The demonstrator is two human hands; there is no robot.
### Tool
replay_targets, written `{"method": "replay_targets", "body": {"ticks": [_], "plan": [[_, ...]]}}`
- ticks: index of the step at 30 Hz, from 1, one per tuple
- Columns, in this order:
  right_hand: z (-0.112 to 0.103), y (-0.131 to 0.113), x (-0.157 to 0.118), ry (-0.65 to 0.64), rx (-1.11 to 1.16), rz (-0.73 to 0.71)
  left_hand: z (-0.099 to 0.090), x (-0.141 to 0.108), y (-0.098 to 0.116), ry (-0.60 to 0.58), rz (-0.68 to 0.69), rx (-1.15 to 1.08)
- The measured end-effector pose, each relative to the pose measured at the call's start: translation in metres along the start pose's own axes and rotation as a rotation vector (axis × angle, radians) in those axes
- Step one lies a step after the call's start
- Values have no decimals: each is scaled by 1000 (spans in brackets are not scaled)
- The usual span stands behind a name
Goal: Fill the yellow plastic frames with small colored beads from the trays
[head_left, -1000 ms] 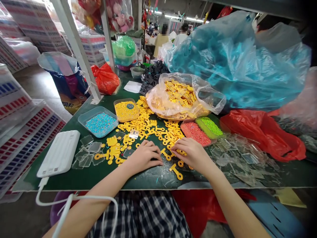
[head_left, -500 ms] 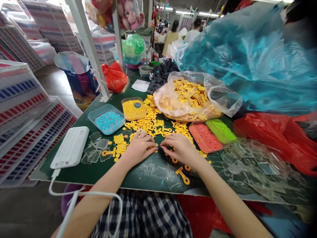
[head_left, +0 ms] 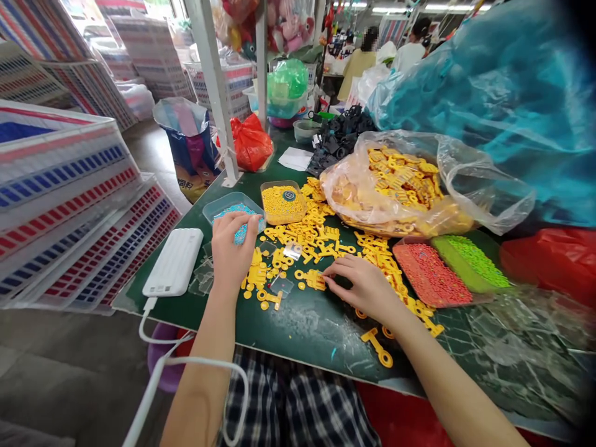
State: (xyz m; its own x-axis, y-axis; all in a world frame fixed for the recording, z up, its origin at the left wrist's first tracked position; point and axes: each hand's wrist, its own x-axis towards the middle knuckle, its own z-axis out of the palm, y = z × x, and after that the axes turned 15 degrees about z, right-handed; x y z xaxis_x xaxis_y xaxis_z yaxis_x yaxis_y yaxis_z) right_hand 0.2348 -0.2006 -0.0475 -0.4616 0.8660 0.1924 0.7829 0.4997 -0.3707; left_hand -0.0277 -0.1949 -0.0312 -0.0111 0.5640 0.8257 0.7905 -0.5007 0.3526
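Note:
My left hand (head_left: 233, 251) is over the clear tray of blue beads (head_left: 241, 234), fingers bent down and drawn together at the tips; whatever they pinch is too small to make out. My right hand (head_left: 365, 282) pinches the right end of a flat yellow plastic piece (head_left: 313, 280) with a ring at one end, which lies on the green table (head_left: 298, 323). Between the hands are more loose yellow plastic parts (head_left: 256, 273) and a small clear plate (head_left: 282, 284). Behind them stands a tray of yellow beads (head_left: 283, 208) with a dark round disc on top.
Red beads (head_left: 433, 273) and green beads (head_left: 475, 261) fill trays at right. An open bag of yellow parts (head_left: 400, 180) stands behind. Clear sheets (head_left: 526, 335) lie at right. A white power bank (head_left: 172, 264) with its cable is at the left edge. A metal post (head_left: 212, 93) rises behind.
My left hand has left the middle and moved left to the blue bead tray. My right hand stays near the middle, on the yellow piece. The view has turned to the left.

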Motion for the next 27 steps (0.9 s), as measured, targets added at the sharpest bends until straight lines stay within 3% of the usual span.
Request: {"method": "replay_targets", "body": {"ticks": [13, 27], "plan": [[17, 2, -5, 34, 99, 22, 7, -5, 7, -447, 90, -99], [16, 3, -5, 67, 106, 36, 11, -6, 6, -451, 91, -81]]}}
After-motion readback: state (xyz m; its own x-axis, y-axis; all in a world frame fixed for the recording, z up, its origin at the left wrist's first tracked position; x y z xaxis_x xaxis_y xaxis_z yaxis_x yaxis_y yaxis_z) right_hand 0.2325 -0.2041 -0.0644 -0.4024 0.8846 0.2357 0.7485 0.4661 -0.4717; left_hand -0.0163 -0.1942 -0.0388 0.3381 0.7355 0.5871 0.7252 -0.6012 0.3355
